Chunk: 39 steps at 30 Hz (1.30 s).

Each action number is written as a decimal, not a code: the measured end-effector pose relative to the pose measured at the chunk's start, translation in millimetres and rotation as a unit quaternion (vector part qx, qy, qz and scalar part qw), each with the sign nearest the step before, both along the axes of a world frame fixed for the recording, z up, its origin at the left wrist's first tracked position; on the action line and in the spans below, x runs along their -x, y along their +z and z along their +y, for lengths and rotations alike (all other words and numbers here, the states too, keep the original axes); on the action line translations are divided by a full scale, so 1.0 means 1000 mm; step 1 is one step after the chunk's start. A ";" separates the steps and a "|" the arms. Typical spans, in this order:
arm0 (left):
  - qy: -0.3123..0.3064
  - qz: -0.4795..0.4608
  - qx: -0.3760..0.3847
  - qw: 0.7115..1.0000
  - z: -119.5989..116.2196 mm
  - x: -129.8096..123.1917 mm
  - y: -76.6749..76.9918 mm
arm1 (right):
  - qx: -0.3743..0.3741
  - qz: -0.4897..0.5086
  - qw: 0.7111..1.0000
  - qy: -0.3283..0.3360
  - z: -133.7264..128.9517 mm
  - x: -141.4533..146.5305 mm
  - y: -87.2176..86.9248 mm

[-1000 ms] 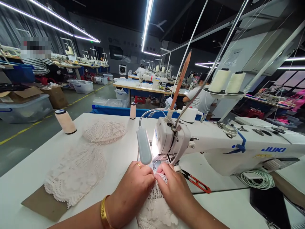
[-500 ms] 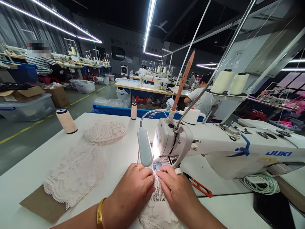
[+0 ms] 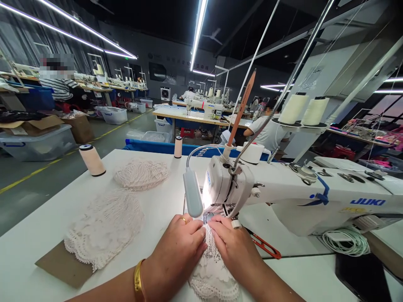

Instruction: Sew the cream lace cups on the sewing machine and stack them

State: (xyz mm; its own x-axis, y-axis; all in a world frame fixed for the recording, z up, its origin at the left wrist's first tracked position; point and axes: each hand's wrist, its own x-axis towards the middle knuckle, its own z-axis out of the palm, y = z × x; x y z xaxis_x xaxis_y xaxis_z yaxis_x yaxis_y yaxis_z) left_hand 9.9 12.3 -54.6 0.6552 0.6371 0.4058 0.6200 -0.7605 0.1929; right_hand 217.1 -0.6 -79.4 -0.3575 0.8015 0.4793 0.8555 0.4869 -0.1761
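A piece of off-white lace (image 3: 214,272) runs from below the needle area of the white sewing machine (image 3: 264,180) toward me. My left hand (image 3: 181,247) pinches its left edge with curled fingers. On the right edge, my right hand (image 3: 231,241) grips the same lace, its fingertips near the presser foot. Both hands sit close together just in front of the foot. A small grey lamp (image 3: 193,193) lights the needle area, which is partly hidden. More lace (image 3: 107,226) lies at the left on brown cardboard (image 3: 64,264), with a lace bundle (image 3: 141,174) behind it.
Peach thread cones (image 3: 92,160) (image 3: 178,147) stand at the table's back. Red-handled snips (image 3: 266,246) lie right of my right hand. A coiled pale cable (image 3: 345,242) and a dark flat object (image 3: 362,274) are at the right. People sit at machines beyond.
The lace's scalloped lower edge now shows between my forearms. Both hands stay almost in place on the lace. The view has shifted slightly.
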 end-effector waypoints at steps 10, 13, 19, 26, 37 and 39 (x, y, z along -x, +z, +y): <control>0.005 0.004 -0.001 1.000 0.000 0.000 0.002 | 0.008 -0.003 1.000 -0.017 0.002 -0.001 -0.004; 0.010 0.016 0.018 1.000 0.001 -0.001 0.003 | 0.010 -0.004 1.000 -0.018 0.004 -0.001 -0.005; -0.038 0.029 0.128 0.991 -0.008 0.015 0.026 | 0.022 -0.023 0.999 0.015 -0.009 -0.014 0.008; -0.084 0.012 0.103 0.991 -0.009 0.021 0.016 | 0.154 0.020 0.978 0.142 -0.030 -0.016 0.041; -0.019 -0.159 0.274 0.948 0.025 -0.003 0.015 | 0.074 0.266 0.960 0.043 -0.010 -0.002 0.022; -0.013 -0.158 0.295 0.942 0.026 -0.002 0.014 | 0.087 0.289 0.953 0.035 -0.009 -0.001 0.022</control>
